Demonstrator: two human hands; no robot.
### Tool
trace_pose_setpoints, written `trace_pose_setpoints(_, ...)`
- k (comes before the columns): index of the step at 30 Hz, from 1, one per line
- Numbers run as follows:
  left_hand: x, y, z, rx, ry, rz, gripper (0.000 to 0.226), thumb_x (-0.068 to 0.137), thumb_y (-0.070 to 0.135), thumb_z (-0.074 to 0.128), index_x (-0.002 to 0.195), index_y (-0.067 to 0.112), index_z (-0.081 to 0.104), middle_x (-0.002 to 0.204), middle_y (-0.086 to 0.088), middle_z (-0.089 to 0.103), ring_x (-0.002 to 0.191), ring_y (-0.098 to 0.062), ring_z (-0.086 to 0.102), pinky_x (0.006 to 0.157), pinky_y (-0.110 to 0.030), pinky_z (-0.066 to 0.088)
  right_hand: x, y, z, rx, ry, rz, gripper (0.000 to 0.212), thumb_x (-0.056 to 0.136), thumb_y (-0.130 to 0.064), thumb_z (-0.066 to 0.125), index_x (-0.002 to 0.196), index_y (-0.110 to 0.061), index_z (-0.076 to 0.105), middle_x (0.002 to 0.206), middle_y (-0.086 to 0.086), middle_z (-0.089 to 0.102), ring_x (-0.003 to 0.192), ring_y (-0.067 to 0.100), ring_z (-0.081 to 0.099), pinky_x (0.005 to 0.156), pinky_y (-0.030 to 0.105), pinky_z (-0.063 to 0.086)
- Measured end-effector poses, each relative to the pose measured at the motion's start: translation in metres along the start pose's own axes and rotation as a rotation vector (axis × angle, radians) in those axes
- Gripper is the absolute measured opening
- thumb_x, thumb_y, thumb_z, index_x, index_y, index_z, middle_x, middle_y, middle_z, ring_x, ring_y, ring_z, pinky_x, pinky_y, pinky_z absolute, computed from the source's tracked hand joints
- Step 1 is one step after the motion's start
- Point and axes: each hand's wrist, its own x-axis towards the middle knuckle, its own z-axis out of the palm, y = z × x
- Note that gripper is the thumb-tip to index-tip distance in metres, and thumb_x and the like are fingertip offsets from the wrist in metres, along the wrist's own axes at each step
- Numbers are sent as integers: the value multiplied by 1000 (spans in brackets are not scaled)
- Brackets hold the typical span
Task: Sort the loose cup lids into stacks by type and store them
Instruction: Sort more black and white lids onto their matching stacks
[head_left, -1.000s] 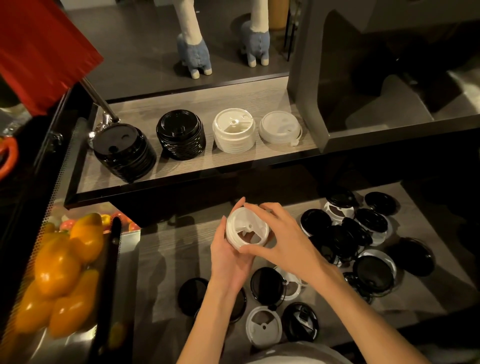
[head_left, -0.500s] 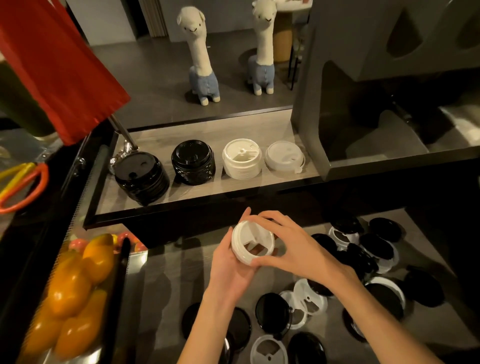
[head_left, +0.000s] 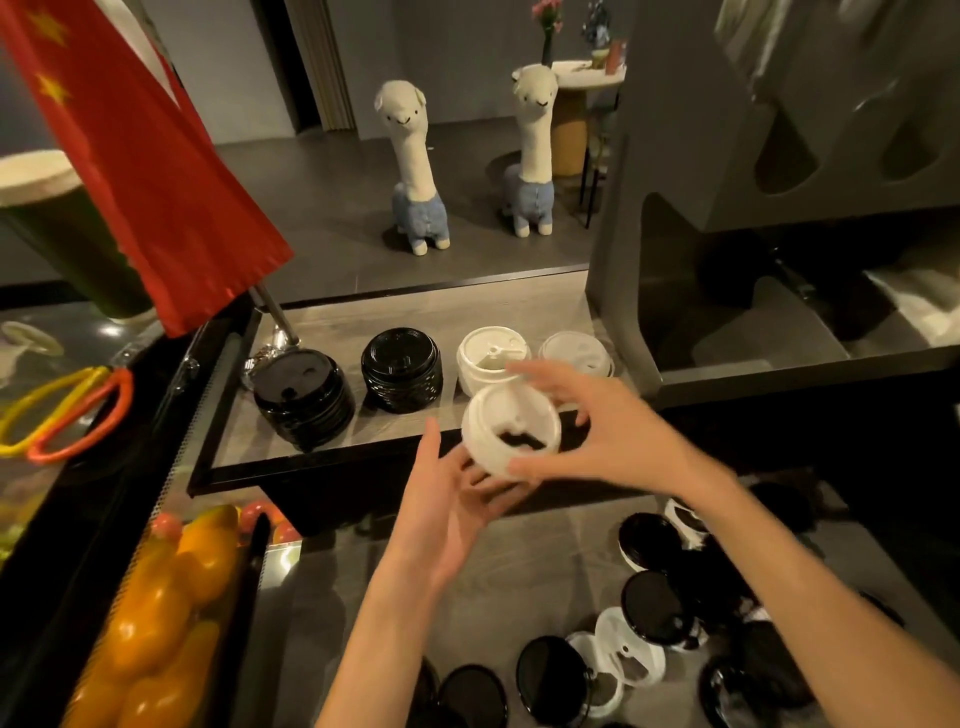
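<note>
Four lid stacks (head_left: 400, 371), two black

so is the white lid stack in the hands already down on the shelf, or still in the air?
In the air. The white lid stack is held tilted in the right hand, short of the shelf.

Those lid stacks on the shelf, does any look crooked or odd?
Yes: the left black stack leans and overhangs the shelf edge. The other black stack and the white stacks stand straight.
</note>
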Motion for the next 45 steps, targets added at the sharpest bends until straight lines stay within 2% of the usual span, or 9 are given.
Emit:
trace_pose_setpoints(4, 10, 19, 1, 150, 119, 179, 49, 110, 36, 37, 131, -2, 61, 123, -20, 72, 117, -29, 70, 106, -40, 51, 56, 3, -33, -121, 92, 32, 78, 72, -56, 89, 139, -36, 53, 131, -21, 61, 114, -4, 58, 94, 17, 48)
trace_pose_setpoints(11, 8, 21, 19, 306, 170, 300, 35, 110, 28, 37, 137, 22, 58, 142, 4, 60, 135, -11, 53, 119, -33, 38, 119, 17, -41, -242, -25, 51, 76, 76, -55, 85, 142, -29, 58, 140, -10, 62, 123, 11, 58, 98, 25, 48)
trace_pose_setpoints(18, 23, 18, 18, 265, 176, 320, 24, 111, 31, 39, 124, 40, 57, 117, 26, 61, 122, 2, 54, 112, -23, 39, 135, 25, -35, -271, -137, 89, 80, 79, -51, 84, 148, -25, 53, 146, -5, 58, 124, 14, 56, 94, 26, 41)
trace_pose_setpoints(21, 28, 18, 19, 284, 173, 330, 33, 111, 30, 39, 141, 32, 53, 115, 27, 60, 114, 5, 55, 109, -22, 40, 134, 27, -32, -266, -135, 93, 84, 79, -52, 84, 151, -27, 50, 150, -6, 55, 128, 13, 53, 96, 26, 39)
trace_pose_setpoints(24, 34, 14, 18, 328, 175, 342, 28, 112, 29, 38, 127, 42, 56, 116, 30, 60, 112, 9, 55, 103, -19, 42, 130, 30, -27, -255, -105, 76, 82, 80, -50, 84, 150, -26, 50, 150, -6, 55, 127, 11, 52, 97, 26, 38)
trace_pose_setpoints(32, 33, 13, 16, 385, 184, 339, 41, 110, 38, 42, 149, 30, 48, 148, 12, 51, 117, 7, 53, 119, -35, 39, 114, 41, -17, -175, -77, 76, 83, 85, -50, 79, 156, -30, 42, 158, -5, 47, 141, 17, 46, 114, 40, 43)
trace_pose_setpoints(38, 36, 15, 17, 475, 173, 351, 34, 109, 39, 42, 141, 39, 55, 151, 11, 46, 131, 0, 50, 117, -34, 41, 114, 37, -16, -305, -101, 71, 86, 90, -54, 72, 161, -26, 33, 163, -2, 41, 149, 20, 38, 121, 44, 35)
trace_pose_setpoints(42, 29, 15, 17, 575, 172, 371, 28, 110, 36, 40, 126, 51, 57, 146, 14, 49, 131, 1, 47, 112, -26, 40, 107, 28, -17, -335, -116, 106, 89, 92, -54, 70, 164, -26, 25, 165, -2, 38, 150, 21, 37, 118, 36, 33)
trace_pose_setpoints(45, 15, 3, 13, 607, 254, 445, 33, 109, 35, 42, 138, 36, 57, 137, 14, 58, 122, 0, 57, 104, -23, 44, 81, 23, -15, -221, 64, 30, 83, 93, -48, 71, 162, -26, 30, 162, -4, 41, 146, 15, 41, 116, 28, 34)
